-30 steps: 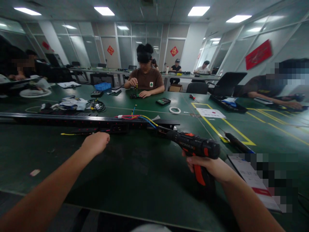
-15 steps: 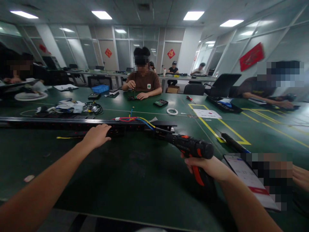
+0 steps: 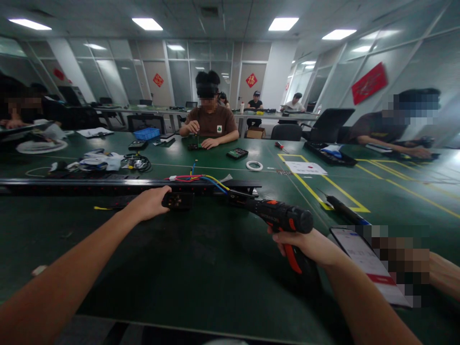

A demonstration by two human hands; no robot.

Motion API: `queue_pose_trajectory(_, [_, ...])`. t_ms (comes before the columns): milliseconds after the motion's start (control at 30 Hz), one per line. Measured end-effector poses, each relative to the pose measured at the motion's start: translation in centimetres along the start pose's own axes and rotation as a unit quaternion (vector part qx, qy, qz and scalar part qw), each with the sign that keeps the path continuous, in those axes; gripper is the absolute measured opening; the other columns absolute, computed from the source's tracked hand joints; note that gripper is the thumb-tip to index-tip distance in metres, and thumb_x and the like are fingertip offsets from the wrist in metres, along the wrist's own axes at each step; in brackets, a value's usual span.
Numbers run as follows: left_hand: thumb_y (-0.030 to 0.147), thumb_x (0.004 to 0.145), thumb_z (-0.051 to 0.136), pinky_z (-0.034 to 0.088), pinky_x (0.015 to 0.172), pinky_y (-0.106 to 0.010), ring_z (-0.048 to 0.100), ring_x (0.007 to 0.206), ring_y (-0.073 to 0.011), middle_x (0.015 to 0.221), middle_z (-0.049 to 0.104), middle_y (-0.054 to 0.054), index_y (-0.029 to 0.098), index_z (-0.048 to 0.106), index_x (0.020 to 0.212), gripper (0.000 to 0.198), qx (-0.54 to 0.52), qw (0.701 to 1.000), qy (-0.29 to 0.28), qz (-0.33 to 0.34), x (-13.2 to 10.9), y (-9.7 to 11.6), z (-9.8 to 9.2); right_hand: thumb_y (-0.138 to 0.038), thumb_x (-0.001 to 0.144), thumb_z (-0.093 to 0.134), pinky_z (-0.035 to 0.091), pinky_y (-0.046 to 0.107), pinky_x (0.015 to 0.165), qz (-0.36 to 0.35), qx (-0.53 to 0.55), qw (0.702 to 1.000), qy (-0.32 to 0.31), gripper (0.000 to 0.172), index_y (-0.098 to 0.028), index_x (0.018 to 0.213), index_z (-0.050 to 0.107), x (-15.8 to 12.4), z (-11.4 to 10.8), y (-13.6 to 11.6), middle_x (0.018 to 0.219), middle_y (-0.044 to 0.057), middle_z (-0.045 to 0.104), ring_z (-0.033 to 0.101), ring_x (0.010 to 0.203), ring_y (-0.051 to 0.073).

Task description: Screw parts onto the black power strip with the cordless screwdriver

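Note:
My left hand (image 3: 153, 202) is closed on the left end of a small black block (image 3: 182, 200) with brass-coloured spots on its face. The block is in front of a long black metal rail (image 3: 89, 184), which lies across the table. Red, yellow and blue wires (image 3: 206, 177) come out along the rail's right part. In my right hand (image 3: 300, 242) is a black and orange cordless drill (image 3: 282, 214), gripped by its handle. Its nose points left toward the rail's right end; whether the tip touches anything there I cannot tell.
To the right lie a phone (image 3: 359, 258) and a black tool with a thin tip (image 3: 345, 209), beside another person's hand (image 3: 443, 270). A white tape roll (image 3: 254, 166) and a tangle of cables (image 3: 138, 163) are beyond the rail. A person (image 3: 210, 120) works opposite.
My left hand has gone from lying over the rail to gripping the black block, slightly nearer and to the right. The drill stays by the rail's end; the whole view has shifted a little.

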State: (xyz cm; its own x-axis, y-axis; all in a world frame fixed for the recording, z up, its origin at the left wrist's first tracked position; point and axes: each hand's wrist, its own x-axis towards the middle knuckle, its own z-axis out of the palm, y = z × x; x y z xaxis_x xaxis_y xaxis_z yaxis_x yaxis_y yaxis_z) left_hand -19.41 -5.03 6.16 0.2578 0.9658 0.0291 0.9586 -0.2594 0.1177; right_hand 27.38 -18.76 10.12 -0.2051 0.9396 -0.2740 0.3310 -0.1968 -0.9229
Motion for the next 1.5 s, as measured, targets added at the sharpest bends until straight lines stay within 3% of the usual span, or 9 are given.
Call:
queue_pose_trajectory(233, [0.030,0.086,0.080,0.048,0.116,-0.041,0.068,0.133,-0.0306,0.144,0.072,-0.007,0.029,0.061,0.145,0.061,-0.029,0.997,0.002,0.077,0.1,5.8,-0.1,-0.042,0.070,0.081,0.050,0.031,0.060,-0.004,-0.004,1.000,-0.002,0.034,-0.021,0.095,0.071,-0.1,-0.7,0.2,0.064,-0.002,0.069,0.067,0.062,0.021])
queue_pose_trajectory(433, [0.033,0.086,0.087,0.049,0.116,-0.041,0.067,0.133,-0.0314,0.143,0.070,-0.012,0.024,0.060,0.147,0.068,-0.046,0.988,-0.009,0.146,0.9,11.2,1.8,-0.043,0.070,0.084,0.051,0.032,0.060,-0.014,0.022,1.000,0.006,0.040,-0.019,0.099,0.072,-0.6,-2.0,0.3,0.066,-0.001,0.070,0.068,0.062,0.022])
queue_pose_trajectory(533, [0.035,0.089,0.086,0.049,0.116,-0.039,0.067,0.133,-0.0310,0.143,0.068,-0.013,0.020,0.059,0.148,0.067,-0.072,0.982,0.012,0.175,1.6,13.2,2.9,-0.043,0.071,0.084,0.052,0.033,0.061,-0.024,0.037,0.999,0.018,0.039,-0.019,0.100,0.073,-0.7,-2.5,0.6,0.067,0.000,0.071,0.068,0.062,0.022])
queue_pose_trajectory(733, [0.042,0.095,0.080,0.050,0.115,-0.044,0.069,0.131,-0.0341,0.153,0.063,-0.013,0.023,0.053,0.151,0.065,-0.073,0.985,0.041,0.154,2.5,16.4,4.5,-0.043,0.072,0.085,0.052,0.033,0.062,-0.050,0.038,0.998,0.019,0.039,-0.018,0.100,0.074,-0.5,-2.8,0.9,0.068,0.001,0.069,0.067,0.063,0.021])
queue_pose_trajectory(1000, [0.047,0.095,0.082,0.048,0.111,-0.046,0.073,0.124,-0.0363,0.128,0.078,-0.019,0.015,0.049,0.149,0.071,-0.060,0.991,0.061,0.098,3.6,19.0,5.9,-0.045,0.073,0.092,0.058,0.036,0.072,-0.087,-0.013,0.995,-0.036,0.047,-0.022,0.110,0.075,-0.6,-2.5,1.0,0.085,0.002,0.071,0.070,0.074,0.022])
queue_pose_trajectory(1167, [0.052,0.100,0.074,0.045,0.114,-0.051,0.069,0.131,-0.0369,0.139,0.072,-0.020,0.020,0.051,0.147,0.061,-0.036,0.991,0.071,0.103,4.3,19.8,6.4,-0.047,0.076,0.090,0.058,0.036,0.071,-0.095,-0.057,0.992,-0.060,0.045,-0.020,0.110,0.078,-0.4,-2.5,1.3,0.081,0.001,0.070,0.069,0.074,0.021])
queue_pose_trajectory(1500, [0.067,0.105,0.055,0.027,0.128,-0.062,0.064,0.137,-0.0397,0.145,0.068,-0.024,0.015,0.037,0.164,0.080,-0.014,0.989,0.064,0.136,3.8,19.7,7.2,-0.044,0.073,0.088,0.057,0.036,0.066,-0.066,-0.120,0.990,-0.039,0.035,-0.023,0.100,0.082,-0.8,-2.5,1.2,0.073,0.000,0.073,0.069,0.067,0.022])
